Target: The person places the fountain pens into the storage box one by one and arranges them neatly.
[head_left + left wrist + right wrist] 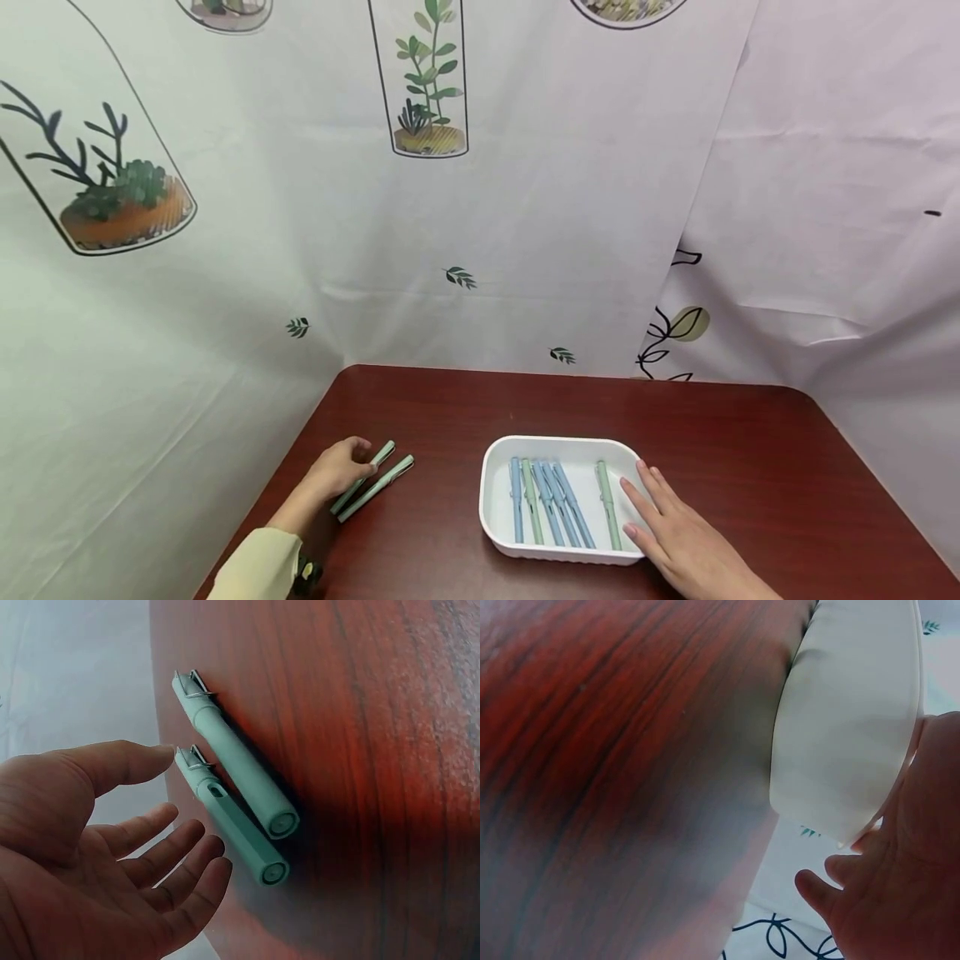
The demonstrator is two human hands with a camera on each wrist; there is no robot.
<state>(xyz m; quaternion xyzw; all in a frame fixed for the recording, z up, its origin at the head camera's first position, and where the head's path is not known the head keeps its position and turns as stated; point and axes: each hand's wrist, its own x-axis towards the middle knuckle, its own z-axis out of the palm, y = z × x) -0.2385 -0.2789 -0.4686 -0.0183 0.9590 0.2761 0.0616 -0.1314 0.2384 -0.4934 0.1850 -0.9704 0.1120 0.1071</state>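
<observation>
My left hand (335, 471) hovers over two pale green capped pens on the table's left side, fingers loosely bent and apart. In the left wrist view the thumb tip is right at the clip end of the closer pen (238, 832), and the other pen (240, 761) lies beside it. A white tray (525, 552) holds several blue pens (517, 500) and two green ones, one green pen (609, 504) lying apart at the right. My right hand (682, 533), fingers spread, rests against the tray's right rim; the right wrist view shows it by the tray's outer wall (847, 735).
The dark red wooden table (435, 417) has rounded far corners. White cloth (540, 233) printed with plants hangs behind it and along both sides. A dark band (306, 575) sits at my left wrist, beside a pale yellow sleeve (258, 567).
</observation>
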